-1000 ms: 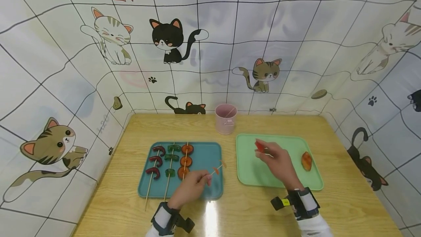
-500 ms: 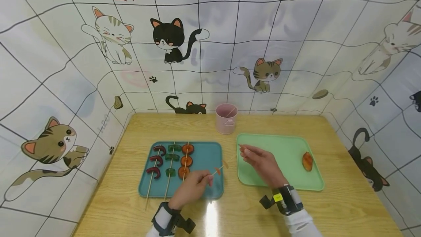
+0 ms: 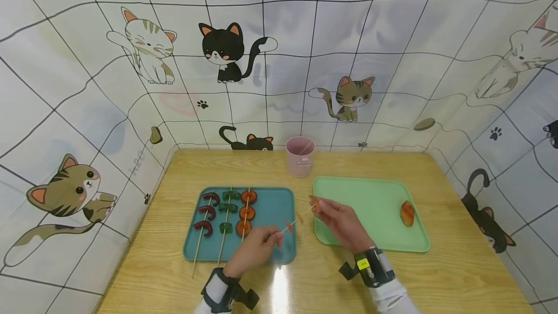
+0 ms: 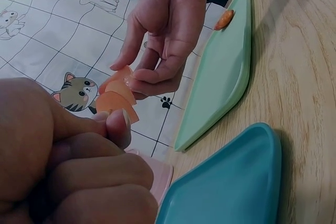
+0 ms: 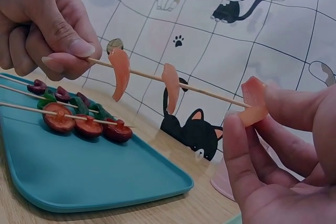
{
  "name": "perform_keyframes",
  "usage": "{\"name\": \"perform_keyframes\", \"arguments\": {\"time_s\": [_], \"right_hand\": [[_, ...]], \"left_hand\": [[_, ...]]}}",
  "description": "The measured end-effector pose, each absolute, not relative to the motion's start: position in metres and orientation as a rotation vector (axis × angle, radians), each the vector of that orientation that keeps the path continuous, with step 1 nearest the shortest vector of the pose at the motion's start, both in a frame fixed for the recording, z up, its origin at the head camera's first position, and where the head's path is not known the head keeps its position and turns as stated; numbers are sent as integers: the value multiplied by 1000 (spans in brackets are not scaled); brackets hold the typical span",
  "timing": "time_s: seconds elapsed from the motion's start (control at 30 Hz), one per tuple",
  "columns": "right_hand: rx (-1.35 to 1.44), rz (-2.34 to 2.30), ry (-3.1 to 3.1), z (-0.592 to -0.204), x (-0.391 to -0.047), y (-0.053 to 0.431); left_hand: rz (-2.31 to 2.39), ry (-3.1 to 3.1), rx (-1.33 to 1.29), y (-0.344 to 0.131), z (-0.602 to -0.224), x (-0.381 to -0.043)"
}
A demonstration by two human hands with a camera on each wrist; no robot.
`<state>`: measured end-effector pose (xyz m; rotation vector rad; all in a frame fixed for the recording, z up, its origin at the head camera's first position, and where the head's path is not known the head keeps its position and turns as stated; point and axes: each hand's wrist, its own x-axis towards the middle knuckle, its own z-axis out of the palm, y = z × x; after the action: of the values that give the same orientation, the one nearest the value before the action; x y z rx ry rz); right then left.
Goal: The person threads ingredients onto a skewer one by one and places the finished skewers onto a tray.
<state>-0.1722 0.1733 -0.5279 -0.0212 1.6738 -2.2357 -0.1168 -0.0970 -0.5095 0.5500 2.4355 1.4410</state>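
My left hand (image 3: 254, 250) pinches a thin wooden skewer (image 5: 207, 93) between thumb and forefinger, over the blue tray (image 3: 272, 200). Threaded on it are two curved orange-pink slices, a near slice (image 5: 120, 76) and a middle slice (image 5: 170, 88), spaced apart. My right hand (image 3: 343, 223) pinches another orange-pink slice (image 5: 254, 98) between thumb and fingers, at the left edge of the green tray (image 3: 366, 188). In the right wrist view the skewer's far end meets this slice. Left of the left hand, finished-looking skewers lie on the blue tray, bearing dark red curls (image 3: 207, 212), green pieces (image 3: 227, 209) and brownish-orange rounds (image 3: 246, 213).
A single glossy orange-brown piece (image 3: 407, 213) lies at the right of the green tray. Behind the trays stands a pink bucket (image 3: 299, 164) with a thin stick inside. A wall cloth with printed cats borders the wooden table (image 3: 331, 275).
My right hand has moved left from over the green tray, bringing its slice to the skewer's far end. The left hand and its skewer have stayed in place.
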Motion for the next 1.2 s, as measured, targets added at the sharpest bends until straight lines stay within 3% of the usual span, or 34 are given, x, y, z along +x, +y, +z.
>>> {"name": "perform_keyframes", "arguments": {"time_s": [0.67, 1.2], "right_hand": [[-130, -1921, 2068, -533, -160, 157], [-112, -1982, 2021, -539, -161, 147]], "left_hand": [[1431, 2435, 552, -94, -516, -116], [1440, 2453, 510, -93, -523, -116]]}}
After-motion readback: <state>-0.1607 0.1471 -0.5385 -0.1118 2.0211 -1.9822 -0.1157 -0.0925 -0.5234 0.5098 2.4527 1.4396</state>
